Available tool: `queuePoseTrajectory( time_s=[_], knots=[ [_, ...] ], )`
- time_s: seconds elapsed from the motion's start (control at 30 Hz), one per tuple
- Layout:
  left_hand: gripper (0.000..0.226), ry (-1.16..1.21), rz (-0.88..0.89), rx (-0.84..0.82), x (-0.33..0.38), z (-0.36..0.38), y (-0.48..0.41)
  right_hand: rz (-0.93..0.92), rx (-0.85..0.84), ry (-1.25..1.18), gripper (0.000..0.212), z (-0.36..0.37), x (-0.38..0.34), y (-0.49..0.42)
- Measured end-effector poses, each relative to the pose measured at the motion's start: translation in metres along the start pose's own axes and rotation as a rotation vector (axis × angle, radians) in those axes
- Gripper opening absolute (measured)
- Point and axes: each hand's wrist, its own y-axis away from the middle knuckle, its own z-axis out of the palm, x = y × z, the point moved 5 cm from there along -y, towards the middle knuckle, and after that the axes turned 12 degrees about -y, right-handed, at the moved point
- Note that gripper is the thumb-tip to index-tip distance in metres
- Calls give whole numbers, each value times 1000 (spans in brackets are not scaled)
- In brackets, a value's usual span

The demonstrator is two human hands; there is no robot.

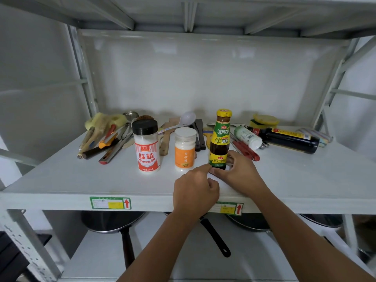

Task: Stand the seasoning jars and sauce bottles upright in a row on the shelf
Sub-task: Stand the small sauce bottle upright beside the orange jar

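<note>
Three containers stand upright in a row on the white shelf (81, 180): a black-capped seasoning jar (147, 146) with a red label, a white-capped jar (184, 149) with an orange label, and a yellow-capped oyster sauce bottle (220, 139). My right hand (238, 171) wraps the base of the sauce bottle. My left hand (195, 190) is half curled, its fingertip touching the bottle's base. Behind, a small white bottle (247, 137) and a dark soy sauce bottle (289, 138) lie on their sides.
Along the back of the shelf lie brushes, knives and ladles (109, 135), wooden spatulas (165, 137), a white spoon (186, 120), red-handled tools (247, 151) and a yellow sponge (264, 120). Pans (114, 220) sit on the shelf below.
</note>
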Motion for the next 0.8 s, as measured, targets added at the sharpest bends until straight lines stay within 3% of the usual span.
queuePoseTrajectory(
  time_s=[0.8],
  knots=[
    [39,54,-23,26,2,-7,2,8,-8,-5,60,-1,2,0]
  ],
)
